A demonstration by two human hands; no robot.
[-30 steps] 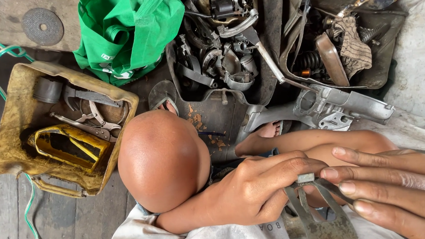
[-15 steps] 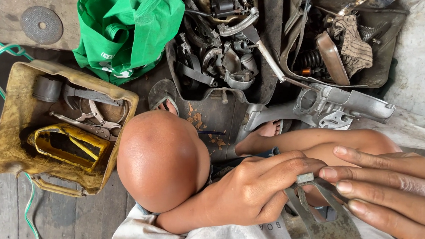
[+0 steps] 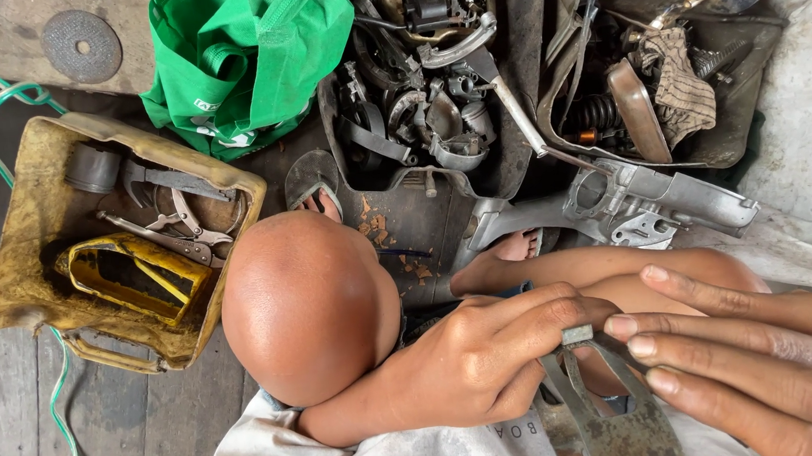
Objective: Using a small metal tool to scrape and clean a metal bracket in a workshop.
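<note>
The left hand (image 3: 463, 367) has its fingers curled, pinching the upper end of a grey metal bracket (image 3: 610, 414); the right hand (image 3: 767, 355) lies with its fingers pressed together and extended, tips touching the same end; the bracket sits low in view, between both hands, over a raised knee (image 3: 307, 306); a yellow cut-open container (image 3: 53, 215) of pliers rests at left; a green bag (image 3: 242, 58) lies beyond.

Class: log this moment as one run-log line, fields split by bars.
left hand: grips metal bracket | right hand: fingertips on bracket | near: yellow tool tray, green bag
</note>
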